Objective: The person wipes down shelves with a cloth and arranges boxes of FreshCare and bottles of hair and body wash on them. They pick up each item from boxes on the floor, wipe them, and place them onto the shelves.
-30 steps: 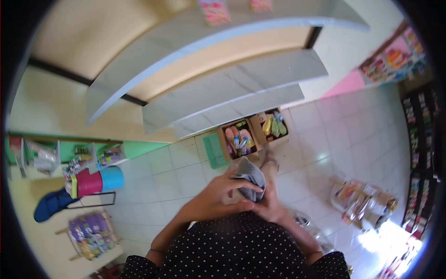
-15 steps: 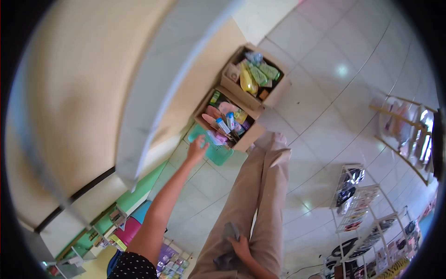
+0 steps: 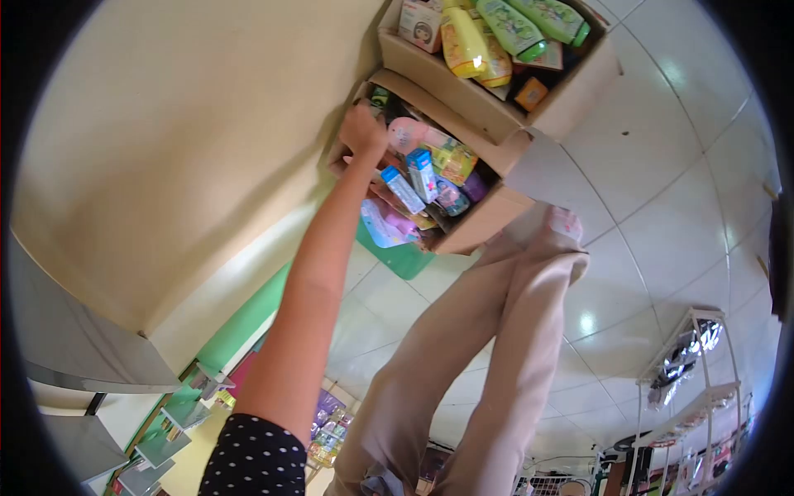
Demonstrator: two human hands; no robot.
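My left hand (image 3: 364, 131) reaches into the upper left corner of a cardboard box (image 3: 475, 221). Its fingers curl down beside a small green pack (image 3: 380, 97), and what they hold, if anything, is hidden. In that box lie two blue-and-white boxes (image 3: 403, 190), a pink item (image 3: 407, 135), a yellow pack (image 3: 453, 161) and a purple item (image 3: 475, 187). A second cardboard box (image 3: 447, 89) stands against it, with yellow bottles (image 3: 463, 43) and green bottles (image 3: 510, 30) inside. My right hand is out of view.
A green container (image 3: 405, 261) sits under the near box's left edge. My legs in beige trousers (image 3: 463, 322) stand on the tiled floor. Beige wall (image 3: 182, 149) rises at the left. White wire racks (image 3: 703, 364) with goods stand at the lower right.
My left hand has moved from above the green container into the near box. The boxes appear larger and closer. My right hand, earlier on a grey cloth at my lap, has left the view.
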